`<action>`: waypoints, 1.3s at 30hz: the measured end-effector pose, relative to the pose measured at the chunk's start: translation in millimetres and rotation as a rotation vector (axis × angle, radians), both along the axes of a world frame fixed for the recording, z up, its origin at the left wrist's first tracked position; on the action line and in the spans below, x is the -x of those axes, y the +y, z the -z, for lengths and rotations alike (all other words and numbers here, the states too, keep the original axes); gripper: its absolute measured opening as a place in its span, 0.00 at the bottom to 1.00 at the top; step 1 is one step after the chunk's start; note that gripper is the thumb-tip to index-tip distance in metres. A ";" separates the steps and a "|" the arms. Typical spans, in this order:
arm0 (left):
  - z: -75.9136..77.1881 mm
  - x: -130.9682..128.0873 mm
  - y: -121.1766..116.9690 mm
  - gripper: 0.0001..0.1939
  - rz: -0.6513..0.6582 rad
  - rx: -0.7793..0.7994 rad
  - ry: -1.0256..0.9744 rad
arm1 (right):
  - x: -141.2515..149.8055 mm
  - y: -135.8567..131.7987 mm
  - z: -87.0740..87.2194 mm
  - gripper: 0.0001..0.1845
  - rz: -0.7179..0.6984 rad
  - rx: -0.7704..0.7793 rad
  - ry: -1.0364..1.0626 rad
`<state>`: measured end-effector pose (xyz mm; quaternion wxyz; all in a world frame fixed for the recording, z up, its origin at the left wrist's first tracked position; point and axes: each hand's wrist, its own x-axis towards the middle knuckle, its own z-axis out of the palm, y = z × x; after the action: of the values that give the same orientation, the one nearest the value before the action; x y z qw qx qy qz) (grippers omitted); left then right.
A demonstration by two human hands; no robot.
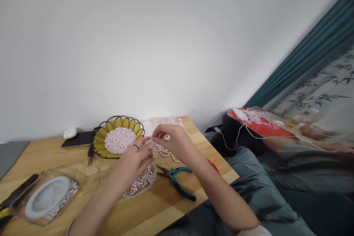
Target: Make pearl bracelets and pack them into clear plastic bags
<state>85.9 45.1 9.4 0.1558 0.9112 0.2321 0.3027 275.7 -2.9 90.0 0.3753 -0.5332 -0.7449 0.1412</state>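
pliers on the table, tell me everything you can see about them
The pliers have dark, metallic-looking jaws and two teal handles, the lower one darker toward its end. They lie on the wooden table with the handles spread apart toward the right of the picture and the jaws pointing left, toward the clear container of beads. Whether the tips touch it is hard to tell. Neither the left hand nor the right hand holds them.
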 end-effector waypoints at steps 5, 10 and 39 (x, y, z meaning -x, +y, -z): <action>0.3 4.3 2.2 0.07 -0.007 0.009 -0.013 | -0.8 2.5 5.8 0.07 -0.058 0.144 0.027; 4.0 9.2 -0.2 0.08 0.095 -0.040 0.014 | -5.7 8.2 8.1 0.06 -0.060 0.223 0.137; 6.9 24.9 0.7 0.08 0.152 0.096 -0.092 | -21.7 -6.3 -12.2 0.07 -0.296 0.186 -0.056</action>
<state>61.0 45.8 2.5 0.2321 0.9028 0.1690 0.3201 297.3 -9.2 102.2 0.2789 -0.4540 -0.8090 0.2483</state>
